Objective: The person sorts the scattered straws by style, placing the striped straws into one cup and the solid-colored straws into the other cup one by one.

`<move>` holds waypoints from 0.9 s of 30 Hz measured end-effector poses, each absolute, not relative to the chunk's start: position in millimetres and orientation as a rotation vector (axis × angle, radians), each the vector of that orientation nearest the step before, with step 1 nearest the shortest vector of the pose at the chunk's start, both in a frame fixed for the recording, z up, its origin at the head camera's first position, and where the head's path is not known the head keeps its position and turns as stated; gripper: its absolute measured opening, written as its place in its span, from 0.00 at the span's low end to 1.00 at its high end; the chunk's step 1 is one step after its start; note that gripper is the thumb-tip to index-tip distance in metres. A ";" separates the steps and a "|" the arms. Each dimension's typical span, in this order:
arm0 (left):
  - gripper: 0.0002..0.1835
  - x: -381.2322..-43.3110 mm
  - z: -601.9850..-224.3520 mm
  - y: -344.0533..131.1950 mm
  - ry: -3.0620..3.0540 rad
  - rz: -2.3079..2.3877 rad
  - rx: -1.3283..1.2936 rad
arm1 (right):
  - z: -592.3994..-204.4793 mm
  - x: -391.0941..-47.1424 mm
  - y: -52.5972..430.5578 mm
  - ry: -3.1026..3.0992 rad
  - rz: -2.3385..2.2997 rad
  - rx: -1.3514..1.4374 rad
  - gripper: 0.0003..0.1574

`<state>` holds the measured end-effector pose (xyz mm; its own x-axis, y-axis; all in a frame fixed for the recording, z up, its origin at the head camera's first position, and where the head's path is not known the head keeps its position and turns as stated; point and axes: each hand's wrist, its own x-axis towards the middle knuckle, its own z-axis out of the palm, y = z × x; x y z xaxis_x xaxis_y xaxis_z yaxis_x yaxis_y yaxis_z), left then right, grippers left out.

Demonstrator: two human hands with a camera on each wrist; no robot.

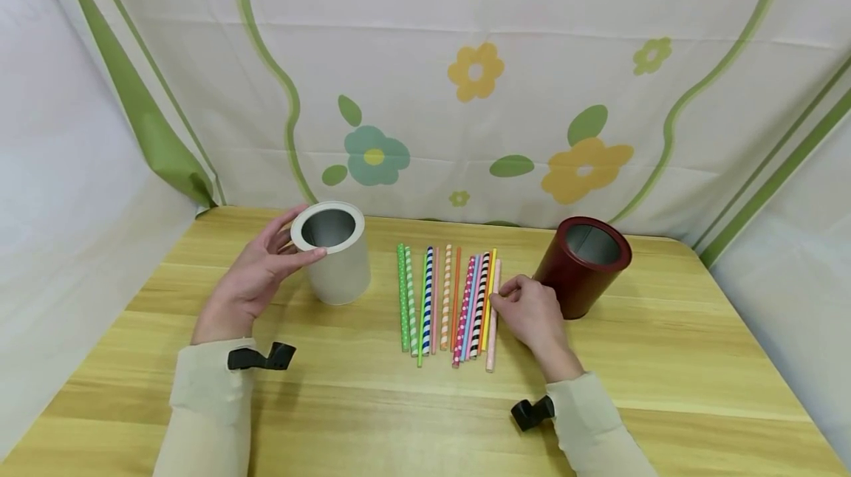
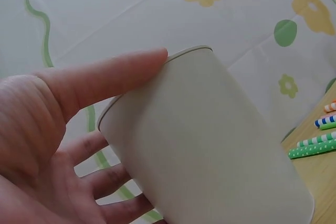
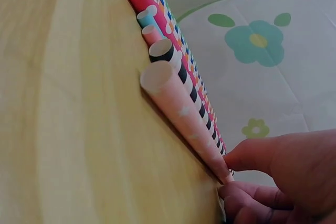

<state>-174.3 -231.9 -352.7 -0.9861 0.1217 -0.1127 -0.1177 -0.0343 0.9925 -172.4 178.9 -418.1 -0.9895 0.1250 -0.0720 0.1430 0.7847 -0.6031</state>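
Pale pink, apparently paper: the end straw [image 1: 491,351] lies on the wooden tabletop [image 1: 399,425] at the right-hand edge of the row, close beside the black-striped straw [image 1: 478,314]. We note the right hand [image 1: 532,311] pinching it between thumb and fingers, past its middle toward the far end. We judge it very light and fairly stiff lengthwise, but hollow and easily crushed, so a gentle pinch should do; being round, it may roll if nudged. The left hand [image 1: 259,270] grips the white can [image 1: 342,278] near the top, thumb over the rim, fingers round the side. We take the can for rigid, light and perhaps smooth enough to slip; the rim looks the surest hold.
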 end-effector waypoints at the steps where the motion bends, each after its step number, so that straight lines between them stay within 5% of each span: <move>1: 0.47 -174.5 -351.9 -232.2 2.067 2.138 0.002 | -418.1 -172.7 178.6 2.943 -0.993 0.222 0.15; 27: 0.36 -176.8 -344.3 -232.2 2.189 2.049 0.032 | -411.4 -176.0 183.2 2.862 -1.074 0.278 0.17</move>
<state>-176.8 -232.2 -344.3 -0.9896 0.1128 -0.0893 -0.0817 0.0708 0.9941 -176.0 183.2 -411.4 -0.9810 0.1437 -0.1301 0.1938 0.7392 -0.6450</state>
